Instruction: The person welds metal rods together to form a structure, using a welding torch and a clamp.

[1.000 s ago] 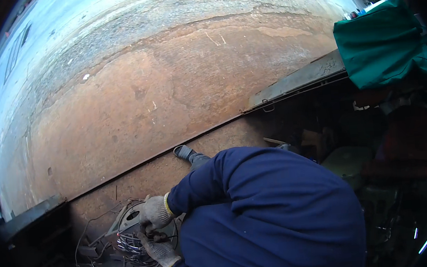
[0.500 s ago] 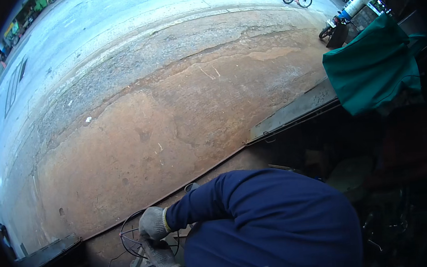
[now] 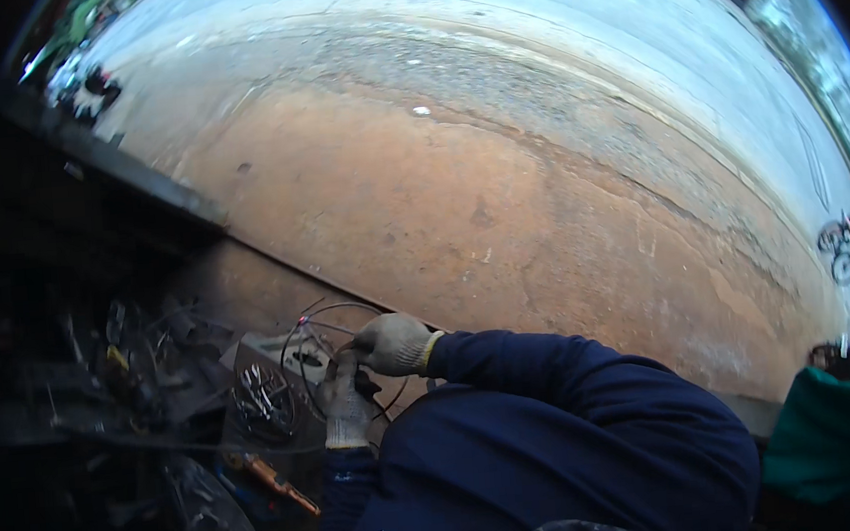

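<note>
1. Right hand (image 3: 388, 343), one, in a knitted grey glove: is reaching in from the right, its fingers bending together and meeting those of the left; what they are pinching is hidden, so the grip cannot be told.
2. Left hand (image 3: 346, 406), one, gloved likewise: is pointing upward just below the right, fingers curling; whether they are clamping anything cannot be told.
3. Cable (image 3: 340, 305), dark, thin: is looping around both hands, its upper arc passing near the metal rail (image 3: 316, 276).
4. Plate (image 3: 302, 345), grey: is lying behind the cable, just left of the hands.
5. Metal pieces (image 3: 260, 393), shiny, clustered: are lying left of the left hand.
6. Tool (image 3: 280, 484), orange-handled: is lying slantwise below the metal pieces.
7. Cover (image 3: 828, 438), green cloth: is hanging at the lower right.
8. Bicycle (image 3: 840, 245), one: is standing out at the far right edge, a person in orange beside its frame.
</note>
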Motion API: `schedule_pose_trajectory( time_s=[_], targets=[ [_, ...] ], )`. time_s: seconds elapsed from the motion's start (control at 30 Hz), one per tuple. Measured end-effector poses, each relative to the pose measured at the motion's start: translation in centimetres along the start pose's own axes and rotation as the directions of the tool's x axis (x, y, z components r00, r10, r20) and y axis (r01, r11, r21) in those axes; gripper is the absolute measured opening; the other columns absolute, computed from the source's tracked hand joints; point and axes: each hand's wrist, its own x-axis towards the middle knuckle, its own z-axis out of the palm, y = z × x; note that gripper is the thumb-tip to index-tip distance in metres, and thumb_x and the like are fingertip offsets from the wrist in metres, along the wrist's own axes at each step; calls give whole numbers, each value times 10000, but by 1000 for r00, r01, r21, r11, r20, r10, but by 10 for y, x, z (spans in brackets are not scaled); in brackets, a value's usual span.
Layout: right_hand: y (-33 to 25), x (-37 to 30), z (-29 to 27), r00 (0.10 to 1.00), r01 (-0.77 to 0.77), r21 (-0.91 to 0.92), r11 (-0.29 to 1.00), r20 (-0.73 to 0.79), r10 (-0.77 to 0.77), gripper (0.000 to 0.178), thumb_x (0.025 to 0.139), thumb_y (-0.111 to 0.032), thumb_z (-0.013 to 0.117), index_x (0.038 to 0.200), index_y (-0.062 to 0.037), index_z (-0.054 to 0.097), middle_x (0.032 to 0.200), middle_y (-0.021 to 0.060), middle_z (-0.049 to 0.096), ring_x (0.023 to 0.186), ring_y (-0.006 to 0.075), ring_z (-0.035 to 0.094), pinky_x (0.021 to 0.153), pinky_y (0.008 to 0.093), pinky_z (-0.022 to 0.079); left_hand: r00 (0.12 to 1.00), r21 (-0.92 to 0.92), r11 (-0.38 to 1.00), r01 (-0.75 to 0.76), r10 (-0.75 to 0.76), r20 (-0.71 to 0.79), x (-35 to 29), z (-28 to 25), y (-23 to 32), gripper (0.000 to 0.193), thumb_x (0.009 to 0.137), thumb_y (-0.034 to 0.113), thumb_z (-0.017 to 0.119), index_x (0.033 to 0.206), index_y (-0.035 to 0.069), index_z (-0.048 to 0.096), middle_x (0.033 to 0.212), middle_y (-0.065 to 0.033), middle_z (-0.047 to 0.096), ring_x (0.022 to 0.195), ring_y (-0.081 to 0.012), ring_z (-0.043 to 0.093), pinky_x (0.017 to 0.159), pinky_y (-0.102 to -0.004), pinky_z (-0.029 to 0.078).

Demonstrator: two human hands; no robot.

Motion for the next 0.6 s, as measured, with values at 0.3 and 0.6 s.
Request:
schedule_pose_trajectory(
  time_s=[0.3, 0.6],
  targets=[
    [-42, -3, 52, 916, 401, -231, 886, 119, -384, 323, 917, -417, 615, 939, -114, 725, 844, 134, 715, 764, 359, 696, 672, 443, 560, 925, 3, 967, -253, 243, -293, -72, -47, -7, 295, 961, 326, 678, 1139, 91, 687, 817, 45, 610, 616, -53, 548, 502, -245, 504],
    [-74, -21, 128, 918, 351, 64, 934, 172, -357, 509, 846, -349, 800, 1124, 43, 633, 1016, 158, 721, 865, 252, 716, 728, 359, 570, 827, 146, 966, -216, 260, -498, -146, -106, -16, 267, 967, 363, 645, 1096, 134, 691, 772, 62, 573, 610, -41, 535, 496, -235, 465]
  ],
)
